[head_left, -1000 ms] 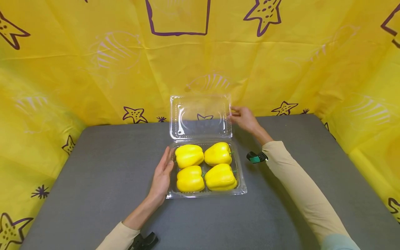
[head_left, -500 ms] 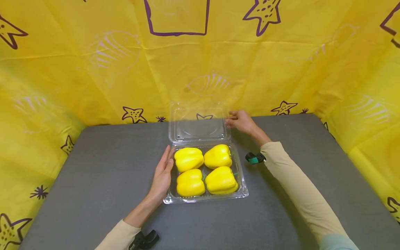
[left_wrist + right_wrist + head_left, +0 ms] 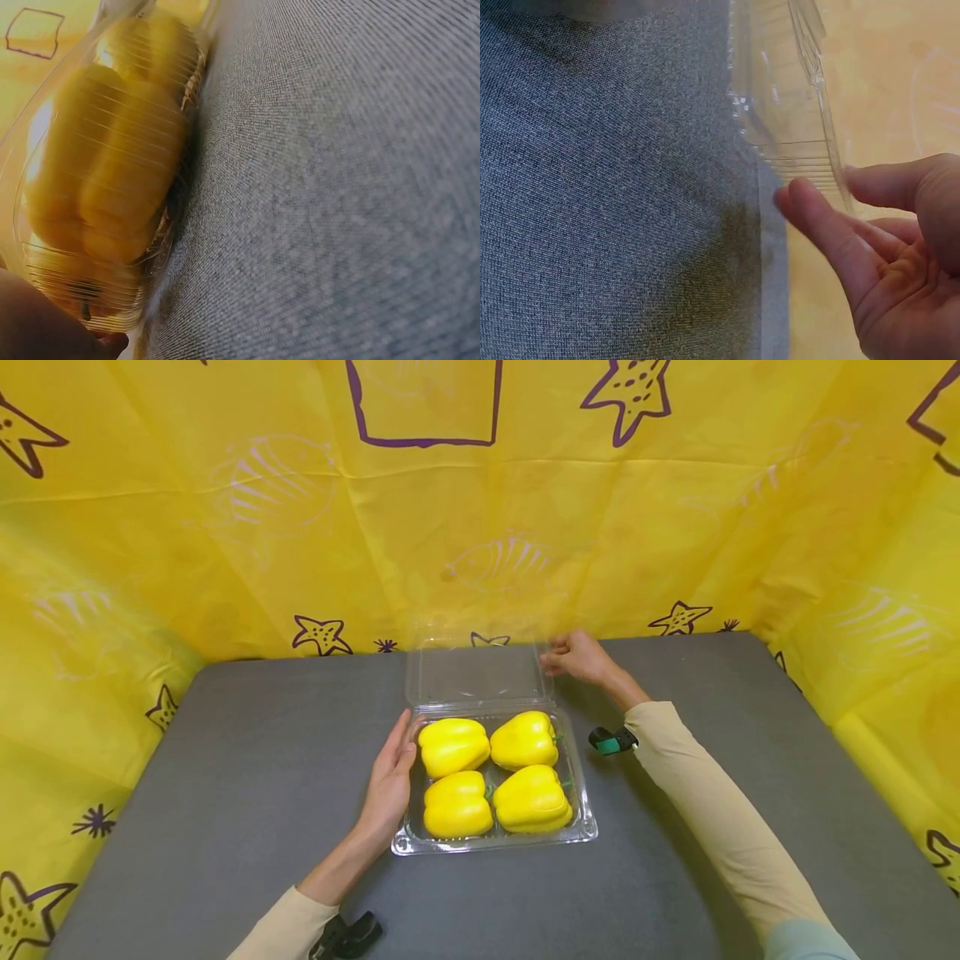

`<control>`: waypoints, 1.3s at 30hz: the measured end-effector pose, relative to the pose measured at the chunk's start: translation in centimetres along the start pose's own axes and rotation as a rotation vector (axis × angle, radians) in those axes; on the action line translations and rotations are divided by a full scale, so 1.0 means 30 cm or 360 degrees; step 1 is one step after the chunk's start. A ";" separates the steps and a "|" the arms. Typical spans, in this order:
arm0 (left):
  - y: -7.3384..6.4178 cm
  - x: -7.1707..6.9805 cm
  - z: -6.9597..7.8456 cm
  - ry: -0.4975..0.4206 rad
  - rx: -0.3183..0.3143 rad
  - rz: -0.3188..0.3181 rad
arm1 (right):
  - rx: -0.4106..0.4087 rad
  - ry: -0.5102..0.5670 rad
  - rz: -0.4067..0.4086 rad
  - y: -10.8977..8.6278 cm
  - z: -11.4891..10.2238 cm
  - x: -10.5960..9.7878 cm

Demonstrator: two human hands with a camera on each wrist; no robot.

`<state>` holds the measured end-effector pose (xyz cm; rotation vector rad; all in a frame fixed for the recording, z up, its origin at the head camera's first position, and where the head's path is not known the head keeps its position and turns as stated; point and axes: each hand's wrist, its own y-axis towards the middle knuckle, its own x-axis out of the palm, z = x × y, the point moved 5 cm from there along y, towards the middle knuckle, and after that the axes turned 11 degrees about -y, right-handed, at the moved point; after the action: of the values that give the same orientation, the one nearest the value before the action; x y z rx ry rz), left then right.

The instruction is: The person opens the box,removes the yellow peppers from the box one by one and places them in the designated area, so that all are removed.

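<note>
A clear plastic clamshell container (image 3: 583,835) sits on the grey table, with several yellow bell peppers (image 3: 454,747) with green stems in its base. Its hinged lid (image 3: 480,681) is raised at the back. My left hand (image 3: 386,793) lies along the base's left side, fingers straight against the wall. In the left wrist view, peppers (image 3: 112,165) show through the ribbed plastic. My right hand (image 3: 583,658) is at the lid's right edge. The right wrist view shows the thumb and fingertips pinching a corner of the lid (image 3: 780,97).
A yellow cloth backdrop (image 3: 495,493) with star and fish drawings rises behind and at both sides of the grey table (image 3: 262,793). Dark straps (image 3: 613,741) with camera mounts sit at the wrists.
The lid has tilted, its top edge now lower in the head view, and my right hand moved down with it. The base slid slightly toward me. My left hand stayed nearly still.
</note>
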<state>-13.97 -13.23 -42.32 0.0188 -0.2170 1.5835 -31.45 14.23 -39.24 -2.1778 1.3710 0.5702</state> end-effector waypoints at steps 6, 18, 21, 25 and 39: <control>-0.011 0.002 0.005 -0.0010 0.0002 0.0010 | 0.0008 -0.0127 -0.0068 -0.012 0.010 0.003; -0.015 -0.001 0.003 -0.0009 0.0031 0.0006 | 0.0010 -0.0244 -0.0100 -0.026 0.025 0.009; -0.014 -0.001 0.002 -0.0003 0.0032 0.0001 | -0.0011 -0.0369 -0.0020 -0.037 0.017 -0.007; -0.012 -0.001 0.004 0.0002 0.0064 -0.0004 | -0.0058 -0.0487 0.0120 -0.056 0.003 -0.029; -0.015 0.004 0.003 -0.0006 0.0071 -0.0009 | -0.0365 -0.0287 0.0203 -0.203 -0.038 -0.053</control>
<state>-13.54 -13.13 -42.17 0.0572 -0.1845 1.5824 -26.45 16.89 -36.26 -2.1598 1.4115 0.9907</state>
